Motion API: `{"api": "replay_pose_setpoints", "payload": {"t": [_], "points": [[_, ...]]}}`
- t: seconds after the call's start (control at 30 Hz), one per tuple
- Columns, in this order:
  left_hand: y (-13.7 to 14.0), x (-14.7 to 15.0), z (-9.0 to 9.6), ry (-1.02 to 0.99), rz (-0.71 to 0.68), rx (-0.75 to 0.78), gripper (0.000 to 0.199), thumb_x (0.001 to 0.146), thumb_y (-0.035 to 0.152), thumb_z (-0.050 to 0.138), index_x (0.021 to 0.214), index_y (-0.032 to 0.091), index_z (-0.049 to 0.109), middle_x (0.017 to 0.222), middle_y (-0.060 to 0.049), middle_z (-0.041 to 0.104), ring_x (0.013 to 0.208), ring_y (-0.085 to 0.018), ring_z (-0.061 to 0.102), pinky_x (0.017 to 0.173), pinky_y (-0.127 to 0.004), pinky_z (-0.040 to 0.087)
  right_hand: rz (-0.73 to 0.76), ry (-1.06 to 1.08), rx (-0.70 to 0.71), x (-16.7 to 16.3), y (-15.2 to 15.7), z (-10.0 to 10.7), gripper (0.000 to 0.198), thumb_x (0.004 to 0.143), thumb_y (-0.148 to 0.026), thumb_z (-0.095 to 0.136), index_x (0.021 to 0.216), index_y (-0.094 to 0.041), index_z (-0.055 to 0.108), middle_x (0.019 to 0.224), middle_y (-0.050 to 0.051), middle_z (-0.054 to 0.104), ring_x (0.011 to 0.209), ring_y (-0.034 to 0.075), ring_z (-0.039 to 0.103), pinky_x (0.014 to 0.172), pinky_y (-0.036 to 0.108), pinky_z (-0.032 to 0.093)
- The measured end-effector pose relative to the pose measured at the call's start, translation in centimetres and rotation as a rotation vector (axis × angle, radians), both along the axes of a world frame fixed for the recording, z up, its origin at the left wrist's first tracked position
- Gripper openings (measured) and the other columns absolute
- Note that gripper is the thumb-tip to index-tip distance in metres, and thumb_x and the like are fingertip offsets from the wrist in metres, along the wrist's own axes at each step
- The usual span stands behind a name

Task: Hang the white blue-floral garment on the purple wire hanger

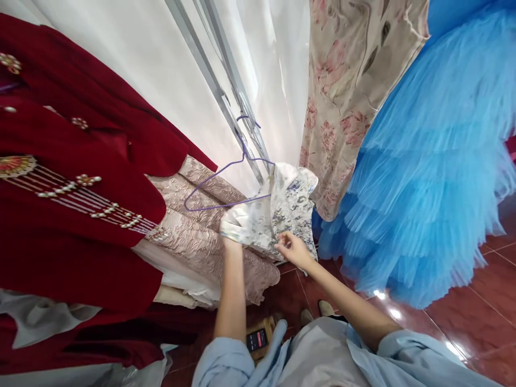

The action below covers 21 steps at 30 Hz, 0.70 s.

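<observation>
A white shirt (296, 207) with a small floral print hangs partly on a thin purple hanger (209, 207). Only the hanger's right side is within the shirt; its left side is bare. My left hand is up inside the white cloth, so just the wrist shows below it and the fingers are hidden. At the shirt's front edge, my right hand (293, 249) has its fingers curled together in a pinch on the cloth. The hanger's hook is up against the grey metal rack (226, 102).
Left of me hang a dark red velvet garment (100, 145) with beaded trim and a pink brocade one (201, 236). On the right are a beige floral dress (342, 91) and a blue tulle gown (411, 199). A phone (257, 339) lies low by my left arm, above the red tiled floor (475, 301).
</observation>
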<state>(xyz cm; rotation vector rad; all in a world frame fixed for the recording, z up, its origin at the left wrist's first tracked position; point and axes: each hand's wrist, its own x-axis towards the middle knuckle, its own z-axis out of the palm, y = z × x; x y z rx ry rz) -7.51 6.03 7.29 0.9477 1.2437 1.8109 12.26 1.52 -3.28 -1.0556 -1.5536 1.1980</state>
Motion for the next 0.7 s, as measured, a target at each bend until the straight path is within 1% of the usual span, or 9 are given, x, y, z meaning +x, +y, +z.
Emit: {"api": "replay_pose_setpoints", "payload": {"t": [0.07,0.1,0.17,0.23,0.3,0.4,0.47,0.57,0.7], "points": [[-1.4,3.9,-2.8,0.004,0.010,-0.015,0.038,0.082,0.055,0.068,0.085,0.017,0.067,0.084,-0.011,0.066,0.091,-0.027,0.066,0.085,-0.038,0.053,0.086,-0.043,0.180,-0.6,0.3,1.5,0.053,0.071,-0.036,0.074,0.119,-0.017,0.060,0.117,0.013,0.068,0.106,0.028,0.062,0.091,0.039,0.049],[-2.1,5.4,-3.8,0.017,0.007,-0.016,0.042,0.084,0.059,0.065,0.085,0.018,0.066,0.081,-0.009,0.065,0.084,-0.025,0.065,0.081,-0.036,0.053,0.152,-0.072,0.214,-0.7,0.4,2.2,0.053,0.070,-0.031,0.074,0.120,-0.016,0.060,0.118,0.013,0.068,0.108,0.028,0.061,0.091,0.038,0.048],[-3.4,7.3,-4.6,0.194,-0.076,0.010,0.043,0.088,0.061,0.060,0.086,0.019,0.067,0.082,-0.007,0.064,0.083,-0.022,0.063,0.084,-0.034,0.052,0.296,-0.172,0.175,0.0,0.5,3.2,0.029,0.077,-0.026,0.065,0.103,-0.015,0.064,0.096,0.009,0.069,0.090,0.023,0.061,0.080,0.033,0.049],[-4.4,8.1,-4.3,0.461,-0.289,0.062,0.043,0.092,0.060,0.057,0.089,0.020,0.071,0.093,-0.009,0.066,0.098,-0.023,0.062,0.095,-0.035,0.049,0.423,-0.305,0.110,1.8,0.5,4.5,0.011,0.084,-0.024,0.055,0.083,-0.015,0.061,0.071,0.002,0.061,0.068,0.016,0.053,0.065,0.026,0.043],[-5.1,8.3,-3.7,0.613,-0.580,0.080,0.052,0.093,0.066,0.052,0.097,0.019,0.074,0.109,-0.013,0.067,0.116,-0.027,0.057,0.105,-0.039,0.044,0.553,-0.411,0.114,4.6,0.5,6.5,0.021,0.088,-0.027,0.054,0.071,-0.015,0.056,0.060,-0.003,0.051,0.057,0.011,0.044,0.057,0.024,0.035],[-6.5,9.1,-4.3,0.527,-0.867,-0.083,0.066,0.082,0.077,0.059,0.103,0.016,0.073,0.109,-0.013,0.068,0.113,-0.030,0.059,0.101,-0.041,0.046,0.729,-0.459,0.175,9.7,1.2,11.0,0.026,0.085,-0.028,0.060,0.063,-0.016,0.054,0.055,-0.005,0.045,0.052,0.008,0.037,0.052,0.023,0.030],[-7.6,9.7,-5.4,0.445,-0.892,-0.265,0.065,0.073,0.075,0.070,0.099,0.015,0.072,0.098,-0.011,0.070,0.097,-0.028,0.063,0.092,-0.039,0.050,0.693,-0.463,0.211,13.2,2.5,14.3,0.021,0.079,-0.023,0.062,0.060,-0.015,0.057,0.054,-0.005,0.047,0.052,0.008,0.039,0.050,0.022,0.029],[-9.2,8.8,-6.2,0.452,-0.737,-0.379,0.051,0.075,0.064,0.074,0.089,0.016,0.072,0.090,-0.008,0.071,0.089,-0.027,0.062,0.085,-0.038,0.051,0.445,-0.391,0.259,17.8,6.3,18.2,0.009,0.071,-0.019,0.068,0.065,-0.013,0.066,0.057,-0.003,0.057,0.053,0.010,0.046,0.049,0.021,0.033],[-11.4,4.7,-3.3,0.550,-0.492,-0.346,0.036,0.083,0.053,0.068,0.086,0.018,0.071,0.086,-0.006,0.069,0.086,-0.025,0.062,0.079,-0.035,0.050,0.087,-0.151,0.276,20.3,14.6,21.0,0.008,0.068,-0.016,0.073,0.064,-0.012,0.068,0.054,-0.003,0.060,0.049,0.010,0.048,0.046,0.021,0.034]]}}
